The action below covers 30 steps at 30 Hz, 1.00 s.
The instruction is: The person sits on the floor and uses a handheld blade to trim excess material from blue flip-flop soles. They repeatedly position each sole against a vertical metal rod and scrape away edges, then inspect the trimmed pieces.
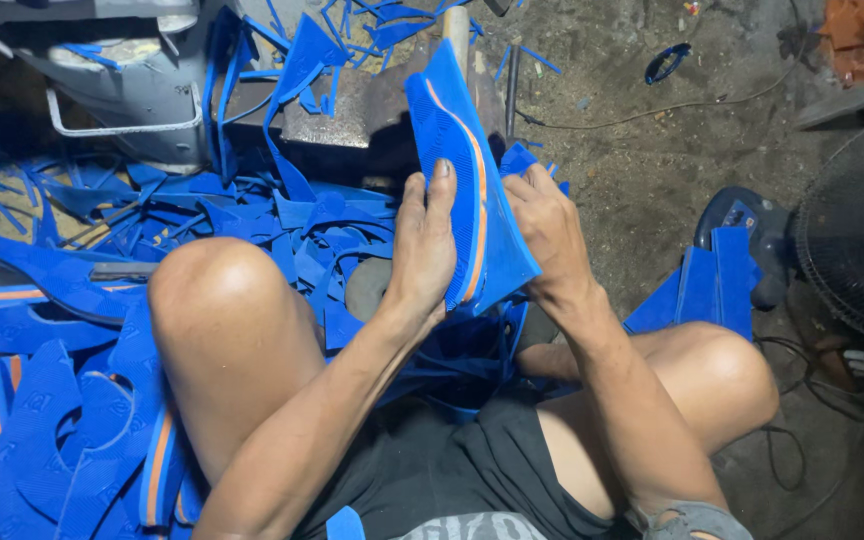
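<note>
Here, left fingers [439,190] lie flat along the sole [467,170], thumb behind; right hand [549,232] clamps its far edge. Sole held upright between both hands. Judged light, flexible foam, ribbed, non-slip; grip the edges. Offcuts [282,215] beyond, fan [857,235] right.
</note>
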### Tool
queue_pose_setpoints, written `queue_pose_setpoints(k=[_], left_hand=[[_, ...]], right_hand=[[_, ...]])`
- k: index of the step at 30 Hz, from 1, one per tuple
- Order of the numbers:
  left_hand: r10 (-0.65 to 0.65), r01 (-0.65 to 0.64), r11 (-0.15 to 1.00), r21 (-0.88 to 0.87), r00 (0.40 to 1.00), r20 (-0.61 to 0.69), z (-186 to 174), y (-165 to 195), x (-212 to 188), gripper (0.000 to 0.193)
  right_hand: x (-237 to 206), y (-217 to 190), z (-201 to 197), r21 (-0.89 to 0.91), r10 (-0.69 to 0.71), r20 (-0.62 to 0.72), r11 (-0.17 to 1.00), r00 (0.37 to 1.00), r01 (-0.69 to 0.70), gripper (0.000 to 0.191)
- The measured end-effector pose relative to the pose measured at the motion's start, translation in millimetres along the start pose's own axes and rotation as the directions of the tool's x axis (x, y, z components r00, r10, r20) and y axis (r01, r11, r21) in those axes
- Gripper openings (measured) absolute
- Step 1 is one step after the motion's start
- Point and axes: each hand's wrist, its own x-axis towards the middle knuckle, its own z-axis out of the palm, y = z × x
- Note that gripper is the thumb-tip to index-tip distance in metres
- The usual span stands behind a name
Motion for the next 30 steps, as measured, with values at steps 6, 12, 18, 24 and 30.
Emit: queue_pose_setpoints(k=[6,12,18,24,30], left_hand=[[0.011,-0.010,1.000,-0.007,0.991,0.132,-7,-17,-1,0.040],[-0.007,-0.009,0.995,0.097,0.986,0.164,-20,-30,-1,0.038],[-0.285,0.294,0.955,-0.047,0.948,0.141,-33,-26,14,0.043],[0.011,0.018,0.886,0.463,0.998,-0.060,-32,-42,25,0.049],[0.060,-0.014,0.862,0.506,0.995,-0.075,-38,-50,24,0.051]], right_hand=[[-2,20,6,0.049,0.026,-0.004,0.998,1.000,-0.026,0.013],[0,34,18,0.111,-0.006,0.021,0.994,1.000,0.004,0.009],[-11,21,31,0.014,0.008,0.072,1.000,0.997,-0.009,0.009],[-16,11,41,-0.135,0.089,0.088,0.988,0.992,-0.077,0.003],[-7,22,39,-0.071,0.092,0.112,0.994,0.989,-0.084,0.017]])
